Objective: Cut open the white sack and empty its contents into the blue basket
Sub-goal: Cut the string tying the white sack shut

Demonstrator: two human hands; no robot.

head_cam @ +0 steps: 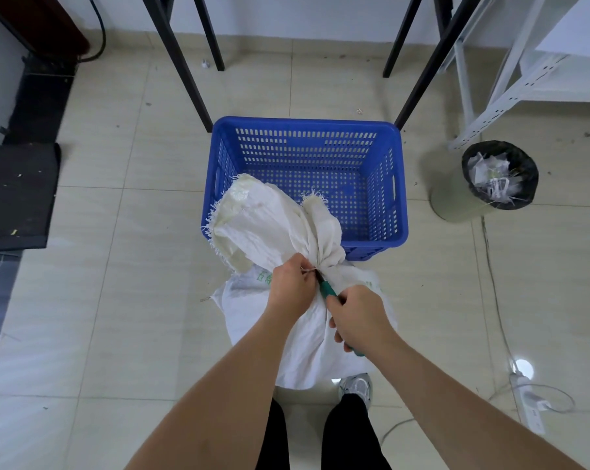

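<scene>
You stand over the white sack, which sits upright on the tiled floor just in front of your shoes, its gathered neck leaning onto the near rim of the blue basket. Your left hand pinches the thin tie string at the cinched throat, fingers curled tight around it, while your right hand is wrapped around the green handle of a cutting tool whose dark tip meets the knot; whether that tool is a knife or scissors cannot be told from here. The sack looks like woven plastic cloth: soft, floppy and frayed at its open flap, so it will likely fold and slump rather than hold a shape, and its weave may slide under a loose grip. How heavy it is cannot be seen, but the bulging lower body suggests a real load. The string is the thing to sever, not the cloth; keeping it taut away from your fingers should help the blade bite. For the tipping, the bunched neck and a bottom corner look like the surest holds. The basket appears empty. A lined waste bin stands well apart on the right.
</scene>
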